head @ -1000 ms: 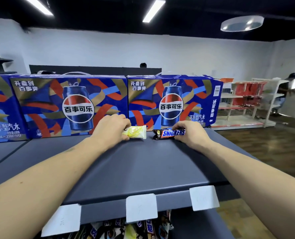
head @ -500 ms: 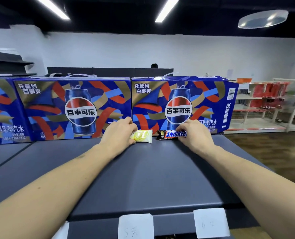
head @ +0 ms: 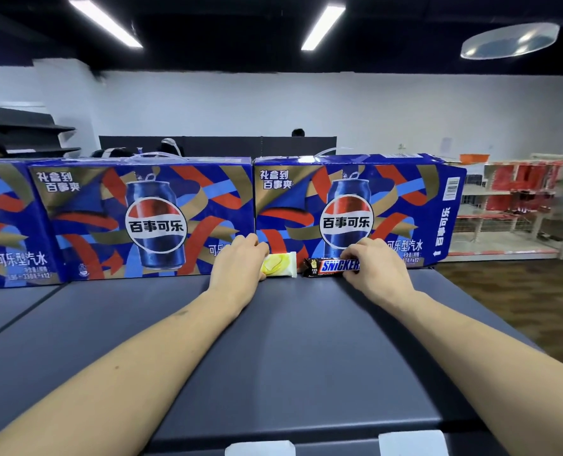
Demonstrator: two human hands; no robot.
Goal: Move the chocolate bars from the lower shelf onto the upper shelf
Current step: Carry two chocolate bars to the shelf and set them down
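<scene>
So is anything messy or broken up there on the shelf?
Nothing stands out. The Snickers bar and the yellow-wrapped bar lie flat, side by side, on the upper shelf against the cola boxes, under the right hand and the left hand. No spills, no torn wrappers.

Hands (head: 237, 261) (head: 377, 269) on two shelved bars (head: 331, 266).

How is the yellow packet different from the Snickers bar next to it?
The yellow packet is pale yellow and white with no readable name; the Snickers bar is dark brown with bold lettering. The packet looks shorter and squarer, the bar longer and slimmer. The left hand is on the packet, the right hand on the bar. Both lie flat on the upper shelf, against the Pepsi boxes.
</scene>
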